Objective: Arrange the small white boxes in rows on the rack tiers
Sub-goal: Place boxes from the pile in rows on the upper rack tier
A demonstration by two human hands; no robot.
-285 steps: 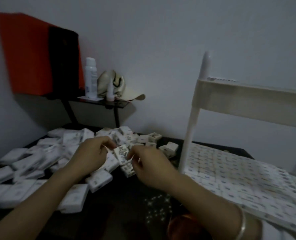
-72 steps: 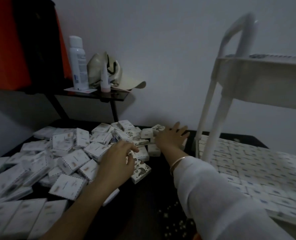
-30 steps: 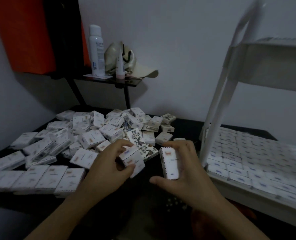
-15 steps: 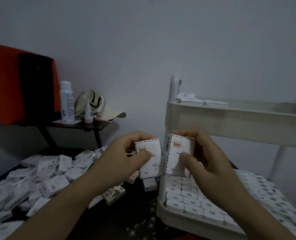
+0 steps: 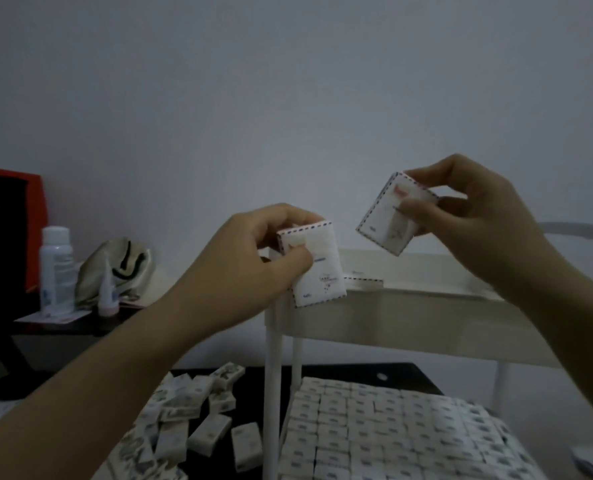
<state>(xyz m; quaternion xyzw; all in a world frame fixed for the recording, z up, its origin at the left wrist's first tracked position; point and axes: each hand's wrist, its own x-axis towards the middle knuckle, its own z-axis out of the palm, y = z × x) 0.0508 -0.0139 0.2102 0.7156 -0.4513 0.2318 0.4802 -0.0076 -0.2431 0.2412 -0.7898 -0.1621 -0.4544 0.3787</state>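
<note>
**Two boxes in hand, ready for the top tier**

Each hand carries one small white box. The left box [image 5: 317, 268] is up at the front left corner of the top tier [image 5: 409, 317], pinched between thumb and curled fingers of the left hand [image 5: 239, 268]. Its broad printed face is toward the camera. Its long axis stands close to upright, the top leaning a little left.

The right box [image 5: 392, 216] hangs in the air above the tier, clamped by the right hand [image 5: 471, 216] with the thumb on its face and the fingers over its top edge. It is tipped well over: its long axis runs from upper right down to lower left, with the red mark at the high end.

One flat box [image 5: 362, 281] already lies on the top tier near the left corner.

To do this step well, both boxes probably need turning flat, face up, long sides in line with that flat box. Set one down snug beside it, then the other against that, so the row starts straight. Placing them one at a time should avoid nudging the first.

Below, the lower tier's packed rows [image 5: 392, 427] show the pattern to copy. A loose pile [image 5: 191, 410] waits on the dark table [image 5: 357, 370].
</note>
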